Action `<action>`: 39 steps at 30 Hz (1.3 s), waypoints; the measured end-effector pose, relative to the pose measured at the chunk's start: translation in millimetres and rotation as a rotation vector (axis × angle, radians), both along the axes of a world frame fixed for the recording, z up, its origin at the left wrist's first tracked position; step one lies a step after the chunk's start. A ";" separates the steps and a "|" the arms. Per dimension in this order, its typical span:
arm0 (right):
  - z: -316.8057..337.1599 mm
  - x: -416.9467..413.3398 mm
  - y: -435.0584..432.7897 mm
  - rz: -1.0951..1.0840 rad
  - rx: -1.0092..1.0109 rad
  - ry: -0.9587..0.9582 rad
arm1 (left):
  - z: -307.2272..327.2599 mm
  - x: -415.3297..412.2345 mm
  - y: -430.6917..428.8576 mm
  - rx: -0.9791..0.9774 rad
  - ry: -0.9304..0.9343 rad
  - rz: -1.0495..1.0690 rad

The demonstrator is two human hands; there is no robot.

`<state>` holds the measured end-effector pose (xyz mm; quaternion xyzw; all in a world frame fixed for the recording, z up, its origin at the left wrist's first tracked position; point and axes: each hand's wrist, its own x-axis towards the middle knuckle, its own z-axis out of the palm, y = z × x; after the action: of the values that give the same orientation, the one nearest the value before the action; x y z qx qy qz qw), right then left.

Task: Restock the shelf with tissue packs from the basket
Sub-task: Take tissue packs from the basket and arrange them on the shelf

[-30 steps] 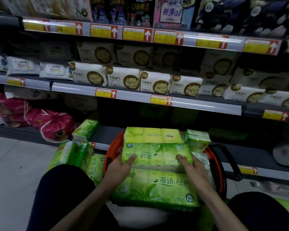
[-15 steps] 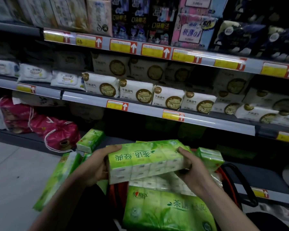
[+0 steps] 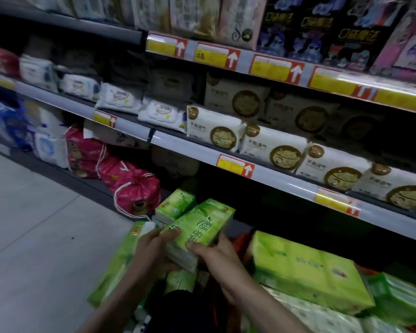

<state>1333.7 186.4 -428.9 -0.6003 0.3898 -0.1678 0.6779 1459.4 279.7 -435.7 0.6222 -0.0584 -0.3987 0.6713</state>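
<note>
Holds one green tissue pack in both hands, tilted with the far end raised toward the dark bottom shelf, low in front of it and just left of the basket; not yet set down on the shelf. Wraps the left hand round the near left corner, fingers curled onto the printed top face. Clamps the right hand on the near right edge, thumb pressed on top, the remaining fingers tucked along the side and beneath. Sits close against a smaller green pack at the front of the bottom shelf; touching or just apart, cannot tell. Just left of the left wrist, a long green pack, partly hidden by the forearm. To the right, in the red-rimmed basket, a large green pack on top of others, with a further green pack at the far right. Further left along the bottom shelf, pink drawstring bags side by side. Above, on the middle shelf, a row of white packs with round gold emblems, and soft white wipe packs to their left. Along the shelf rails, yellow and red price tags. Higher up, dark printed packets. At the lower left, pale floor.
</note>
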 end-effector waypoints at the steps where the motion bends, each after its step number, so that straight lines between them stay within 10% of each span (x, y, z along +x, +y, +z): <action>1: -5.1 9.4 -3.2 0.013 -0.034 0.039 | -8.0 5.4 -5.9 0.026 0.025 -0.001; 20: -163.8 128.3 -111.8 -0.267 0.116 0.500 | -122.7 49.0 -150.5 0.117 0.301 0.117; 39: -143.6 134.5 -121.1 -0.213 0.109 0.485 | -144.7 74.9 -132.7 -0.007 0.619 0.121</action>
<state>1468.2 65.3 -572.5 -0.5413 0.6101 -0.0684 0.5745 1534.3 147.0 -580.4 0.4712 0.1847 -0.5281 0.6819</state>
